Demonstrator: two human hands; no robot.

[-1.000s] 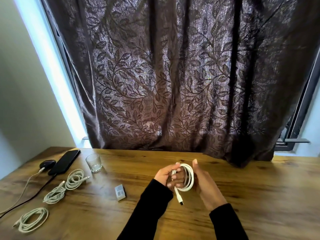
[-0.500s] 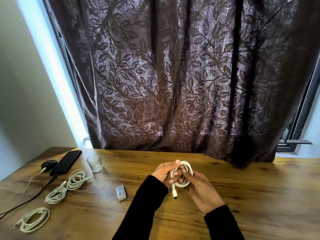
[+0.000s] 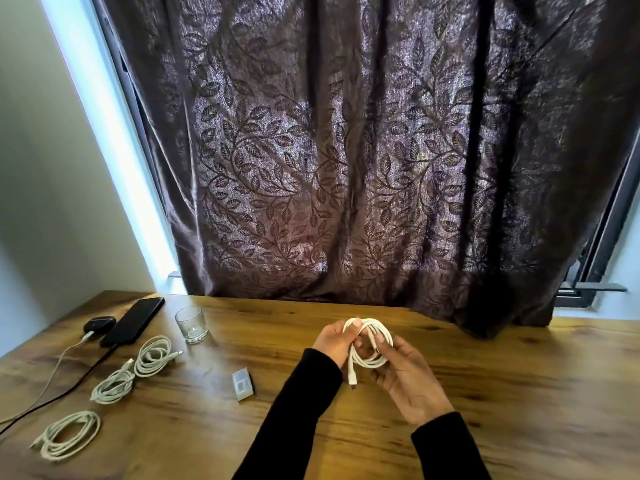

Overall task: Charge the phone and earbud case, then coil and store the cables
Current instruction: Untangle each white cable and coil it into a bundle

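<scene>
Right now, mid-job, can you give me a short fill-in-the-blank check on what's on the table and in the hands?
1. Both hands, left hand and right hand, hold a coiled white ____.
2. The glass stands ____ on the table.
3. The black phone lies between the glass and the black ____ case.

Missing words: cable; upright; earbud

No legible text, label, brand, number or sign anywhere in the head view. Checked the small white box (image 3: pixel 242 383) lying on the table (image 3: pixel 519 393) left of the hands: pale faces only, any print too blurred to read. Phone (image 3: pixel 133 320), far left of the box: screen dark, no characters. Earbud case (image 3: pixel 99 323) beside the phone: plain dark shell. Glass (image 3: pixel 191 323) behind the box: unmarked. Curtain (image 3: pixel 346 150) behind the table: leaf pattern only, no lettering.
</scene>
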